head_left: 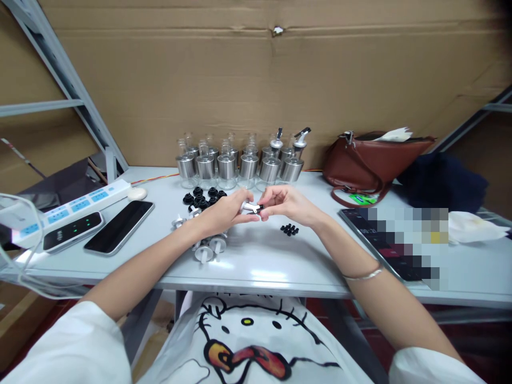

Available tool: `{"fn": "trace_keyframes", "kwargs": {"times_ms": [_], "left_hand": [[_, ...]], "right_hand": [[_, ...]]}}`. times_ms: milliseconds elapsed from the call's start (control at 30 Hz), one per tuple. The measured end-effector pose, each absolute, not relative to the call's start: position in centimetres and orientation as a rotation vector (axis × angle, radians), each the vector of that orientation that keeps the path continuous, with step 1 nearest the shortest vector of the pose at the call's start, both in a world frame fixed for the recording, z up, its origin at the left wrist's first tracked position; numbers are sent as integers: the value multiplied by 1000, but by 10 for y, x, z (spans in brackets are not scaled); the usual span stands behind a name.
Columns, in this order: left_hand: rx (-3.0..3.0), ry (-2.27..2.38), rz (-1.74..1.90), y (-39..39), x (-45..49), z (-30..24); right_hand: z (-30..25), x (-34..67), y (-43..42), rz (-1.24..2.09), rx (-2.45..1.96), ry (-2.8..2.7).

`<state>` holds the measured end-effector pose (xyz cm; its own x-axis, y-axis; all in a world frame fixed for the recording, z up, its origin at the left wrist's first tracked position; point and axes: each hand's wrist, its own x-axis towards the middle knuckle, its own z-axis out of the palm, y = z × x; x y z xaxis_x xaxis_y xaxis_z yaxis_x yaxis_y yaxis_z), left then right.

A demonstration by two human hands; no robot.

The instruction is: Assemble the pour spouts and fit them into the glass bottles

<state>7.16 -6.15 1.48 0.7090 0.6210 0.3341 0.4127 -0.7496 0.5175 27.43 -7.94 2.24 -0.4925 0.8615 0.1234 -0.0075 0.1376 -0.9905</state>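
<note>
My left hand [227, 212] is closed round a small white-and-metal spout part [251, 207] held above the table. My right hand [285, 204] pinches a small black piece [259, 209] against the spout's end. Both hands meet over the middle of the white table [256, 266]. Below my left hand lie several more metal spout parts [208, 249]. A heap of black rubber rings [202, 198] sits just behind my left hand. A small cluster of tiny black caps [289, 230] lies under my right wrist.
Several glass bottles with steel bases [240, 162] stand in rows at the back, two with spouts fitted. A brown handbag [370, 160] and dark cloth sit at right, a tablet [392, 240] near the right edge. Two phones [120, 226] and a power strip [72, 205] lie left.
</note>
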Motion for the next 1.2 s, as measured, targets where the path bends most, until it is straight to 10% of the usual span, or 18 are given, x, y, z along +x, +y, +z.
{"fn": "trace_keyframes", "kwargs": {"times_ms": [1200], "left_hand": [[2924,628,1045,-53,71,3]], "right_hand": [[21,275,-70,948,-1091,-1453]]}}
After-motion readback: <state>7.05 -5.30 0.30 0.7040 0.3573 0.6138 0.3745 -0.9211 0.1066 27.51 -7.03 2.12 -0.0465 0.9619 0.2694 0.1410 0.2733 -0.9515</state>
